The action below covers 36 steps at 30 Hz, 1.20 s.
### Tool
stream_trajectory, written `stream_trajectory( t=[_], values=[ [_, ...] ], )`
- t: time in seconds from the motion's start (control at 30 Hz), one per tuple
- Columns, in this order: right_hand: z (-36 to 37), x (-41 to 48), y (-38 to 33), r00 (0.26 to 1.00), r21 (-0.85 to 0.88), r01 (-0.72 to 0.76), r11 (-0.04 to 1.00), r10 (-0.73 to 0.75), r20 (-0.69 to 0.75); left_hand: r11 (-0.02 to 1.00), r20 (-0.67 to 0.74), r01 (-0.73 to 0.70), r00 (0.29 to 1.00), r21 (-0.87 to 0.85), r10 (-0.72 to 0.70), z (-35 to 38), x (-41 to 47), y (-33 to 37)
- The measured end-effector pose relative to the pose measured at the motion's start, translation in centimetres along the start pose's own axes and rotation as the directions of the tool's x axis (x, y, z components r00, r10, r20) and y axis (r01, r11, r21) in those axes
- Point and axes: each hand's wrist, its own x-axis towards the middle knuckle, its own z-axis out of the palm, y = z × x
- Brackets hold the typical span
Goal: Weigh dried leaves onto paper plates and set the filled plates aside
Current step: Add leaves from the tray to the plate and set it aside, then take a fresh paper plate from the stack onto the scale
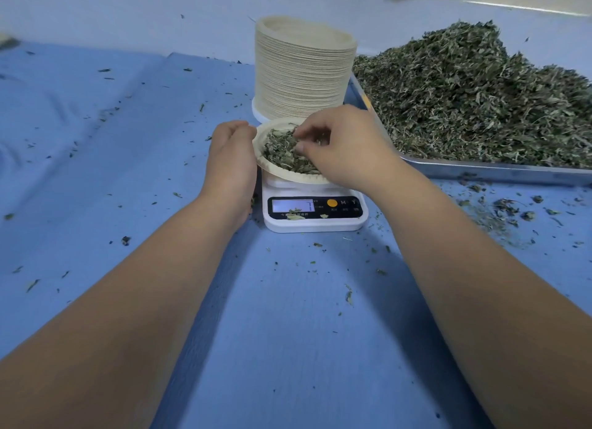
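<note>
Paper plate (260,149) sits on the white kitchen scale (315,223) on the blue surface (288,316). Right hand (346,146) has its fingers pinched together on dried leaves (278,151) in the plate. Left hand (232,159) curls against the rim, can't tell if it's actually gripping.

Both my forearms bare, reaching forward, converging. My left hand (232,159) edge-up, fingers curled, tips touching plate (258,146) rim just right of it; grip unclear. My right hand (339,146) palm-down, fingers bent, thumb and fingertips pinching leaves (278,153) beneath.
</note>
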Motion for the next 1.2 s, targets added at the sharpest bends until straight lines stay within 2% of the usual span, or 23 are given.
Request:
stream_trajectory(
  t=[0.13,0.23,0.3,0.37,0.43,0.53,0.63,0.73,0.8,0.9,0.97,1.07,1.13,1.2],
  values=[
    [-0.4,-0.2,0.1,0.995,0.106,-0.016,0.994,0.027,-0.097,0.999,-0.022,0.023,0.999,-0.047,-0.024,0.0,-0.2,0.2],
    [-0.8,-0.4,0.3,0.994,0.158,-0.037,0.987,0.053,-0.1,0.999,-0.001,-0.005,1.0,-0.036,0.005,-0.1,-0.5,0.3],
    [-1.1,-0.8,0.6,0.996,0.111,-0.052,0.992,0.06,-0.069,0.999,0.002,-0.023,1.0,-0.032,0.023,-0.1,-0.6,0.4],
    [-1.4,-1.5,1.2,0.996,-0.018,-0.072,0.997,0.071,-0.058,0.999,0.01,-0.027,1.0,-0.031,0.027,0.0,-0.6,0.5],
    [-1.6,-2.3,2.1,0.988,-0.064,-0.146,0.987,0.143,-0.054,1.0,-0.003,0.012,1.0,-0.009,-0.012,0.1,-0.7,0.5],
    [-1.3,-3.1,3.1,0.965,0.068,-0.26,0.963,0.26,-0.002,0.998,0.001,0.028,1.0,0.06,-0.029,0.3,-1.4,0.8],
    [-1.0,-3.2,3.0,0.957,0.141,-0.288,0.947,0.29,0.01,0.995,0.027,0.028,0.999,0.094,-0.03,0.6,-1.4,0.9],
    [-1.5,-3.4,2.2,0.954,0.198,-0.297,0.934,0.298,0.025,0.998,0.051,0.058,0.997,0.017,-0.059,0.3,-1.4,1.2],
    [-1.7,-3.5,1.4,0.961,0.227,-0.268,0.936,0.277,-0.008,0.993,-0.005,0.076,0.997,-0.09,-0.077,-0.1,-1.0,1.7],
    [-1.7,-3.6,-0.3,0.976,0.228,-0.198,0.953,0.213,-0.046,0.995,-0.089,0.046,0.995,-0.086,-0.054,-1.4,-0.7,2.4],
    [-1.2,-3.6,-1.7,0.987,0.283,-0.158,0.946,0.163,0.003,0.995,-0.146,0.035,0.988,-0.094,-0.049,-3.0,-0.7,2.9],
    [0.2,-3.7,-4.2,0.985,0.385,-0.113,0.916,0.052,0.164,0.991,-0.277,0.069,0.956,-0.112,-0.098,-7.0,-1.3,3.1],
    [1.6,-3.8,-6.0,0.971,0.352,-0.062,0.934,-0.026,0.239,0.991,-0.335,0.062,0.937,-0.119,-0.098,-10.0,-1.9,3.2],
    [3.4,-3.6,-8.1,0.962,0.314,0.016,0.949,-0.1,0.252,0.99,-0.395,0.062,0.913,-0.124,-0.106,-13.0,-2.3,3.4]
  ],
)
